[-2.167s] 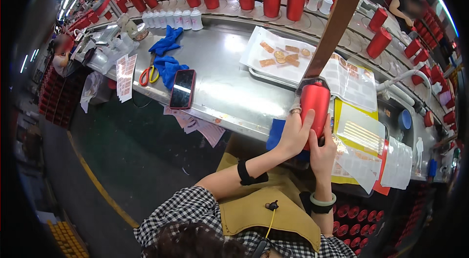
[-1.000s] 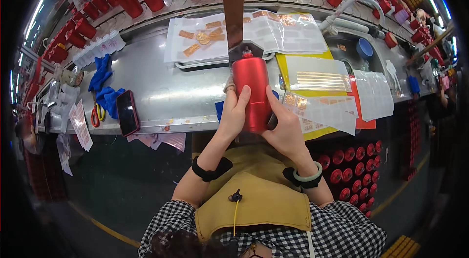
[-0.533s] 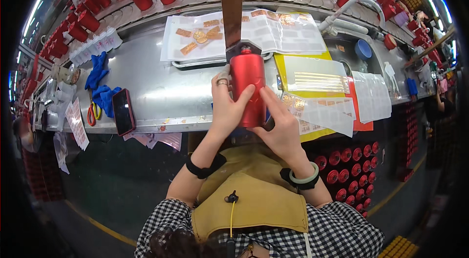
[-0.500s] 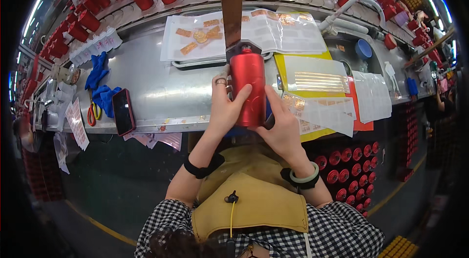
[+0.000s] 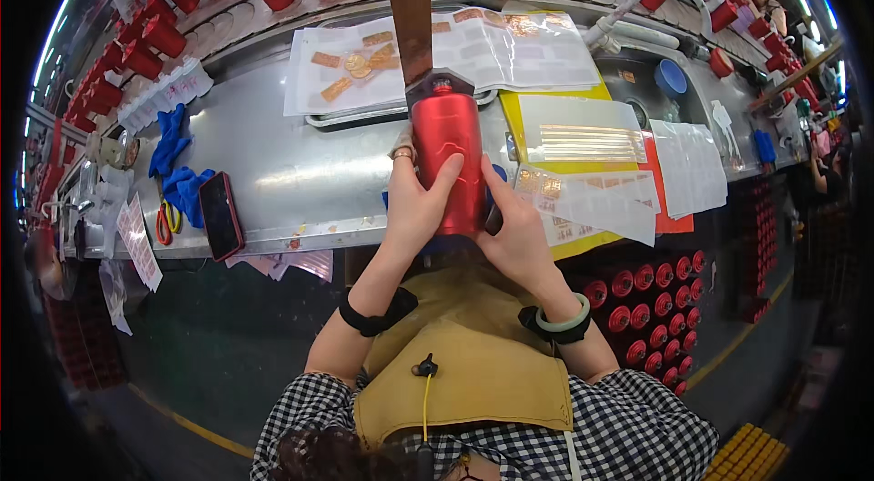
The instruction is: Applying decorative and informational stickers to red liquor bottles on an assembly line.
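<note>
Blue cloths (image 5: 168,141), scissors (image 5: 164,226) and a phone (image 5: 218,213) are laid on the left of the metal counter (image 5: 282,176); a tray (image 5: 364,120) and a yellow sheet (image 5: 515,124) are placed farther right.

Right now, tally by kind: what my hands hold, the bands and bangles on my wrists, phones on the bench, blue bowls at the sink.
1 red bottle, between your left hand and right hand
2 black wristbands
1 pale green bangle
1 phone
1 blue bowl
Total: 6

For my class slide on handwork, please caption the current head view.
Left hand and right hand hold a red bottle at a metal workbench, a phone lying to the left.
</note>
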Available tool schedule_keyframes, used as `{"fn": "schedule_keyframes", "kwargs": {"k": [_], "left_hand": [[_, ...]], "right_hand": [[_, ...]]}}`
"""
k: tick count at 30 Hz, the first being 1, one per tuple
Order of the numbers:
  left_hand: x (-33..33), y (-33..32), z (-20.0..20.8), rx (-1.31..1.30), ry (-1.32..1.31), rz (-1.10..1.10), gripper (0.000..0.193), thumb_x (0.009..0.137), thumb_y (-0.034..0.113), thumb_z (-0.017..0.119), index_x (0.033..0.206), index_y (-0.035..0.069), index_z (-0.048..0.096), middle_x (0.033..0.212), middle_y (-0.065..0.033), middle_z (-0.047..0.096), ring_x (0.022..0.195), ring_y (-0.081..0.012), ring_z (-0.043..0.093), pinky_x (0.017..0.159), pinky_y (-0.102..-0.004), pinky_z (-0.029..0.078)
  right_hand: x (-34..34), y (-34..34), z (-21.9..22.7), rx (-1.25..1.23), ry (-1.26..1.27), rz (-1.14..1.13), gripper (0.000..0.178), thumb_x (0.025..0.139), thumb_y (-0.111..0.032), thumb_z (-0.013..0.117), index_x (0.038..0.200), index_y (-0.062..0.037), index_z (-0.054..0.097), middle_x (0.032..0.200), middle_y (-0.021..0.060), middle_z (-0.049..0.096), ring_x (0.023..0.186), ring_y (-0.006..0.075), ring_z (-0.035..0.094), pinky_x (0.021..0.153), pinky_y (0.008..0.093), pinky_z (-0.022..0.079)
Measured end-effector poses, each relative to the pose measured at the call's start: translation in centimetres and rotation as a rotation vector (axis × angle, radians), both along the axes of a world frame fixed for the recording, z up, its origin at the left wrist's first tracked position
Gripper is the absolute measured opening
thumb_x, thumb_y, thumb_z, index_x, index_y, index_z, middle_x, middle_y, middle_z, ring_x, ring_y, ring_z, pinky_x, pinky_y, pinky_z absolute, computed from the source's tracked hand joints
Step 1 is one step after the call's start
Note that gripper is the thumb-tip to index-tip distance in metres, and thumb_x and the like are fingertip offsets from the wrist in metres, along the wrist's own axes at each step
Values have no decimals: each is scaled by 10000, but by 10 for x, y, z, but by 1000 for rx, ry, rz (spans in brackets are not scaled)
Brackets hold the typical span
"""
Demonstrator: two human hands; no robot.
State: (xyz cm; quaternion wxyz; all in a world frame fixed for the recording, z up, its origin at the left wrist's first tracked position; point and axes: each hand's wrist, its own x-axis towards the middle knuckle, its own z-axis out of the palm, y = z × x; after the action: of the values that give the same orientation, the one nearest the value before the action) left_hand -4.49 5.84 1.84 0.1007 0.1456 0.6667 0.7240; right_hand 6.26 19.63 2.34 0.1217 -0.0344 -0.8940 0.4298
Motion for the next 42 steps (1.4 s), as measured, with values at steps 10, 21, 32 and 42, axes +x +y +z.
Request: {"fn": "schedule_keyframes", "kwargs": {"k": [10,21,32,42], "left_hand": [[-102,-50,7,-630,312,-17,618,1018,241,689,1505,-59,454,1329,-226,676,1188,-276,680,1009,-390,538],[-15,-8,5,-145,10,-94,846,1002,249,717,1597,-92,222,1556,-272,420,1407,-312,492,1142,-426,424],[19,16,-9,-185,199,155,798,1002,251,705,1565,-117,276,1420,-290,540,1276,-330,588,1083,-393,455],[21,14,-15,-191,245,192,819,983,259,725,1559,-112,278,1388,-288,563,1240,-337,621,1041,-396,492]], "right_hand": [[8,-2,2,40,8,-37,1008,745,-72,869,1607,-29,348,1286,235,661,996,405,702,822,445,575],[5,-4,-4,78,68,-44,1057,731,-29,848,1634,-64,301,1340,239,629,1089,435,662,881,471,566],[6,-6,0,36,-42,-18,1073,725,-31,840,1633,-33,268,1434,245,576,1160,442,650,920,482,565],[3,20,28,-162,-180,151,1079,754,-265,943,1597,38,342,1244,300,670,1121,401,678,972,423,522]]}}
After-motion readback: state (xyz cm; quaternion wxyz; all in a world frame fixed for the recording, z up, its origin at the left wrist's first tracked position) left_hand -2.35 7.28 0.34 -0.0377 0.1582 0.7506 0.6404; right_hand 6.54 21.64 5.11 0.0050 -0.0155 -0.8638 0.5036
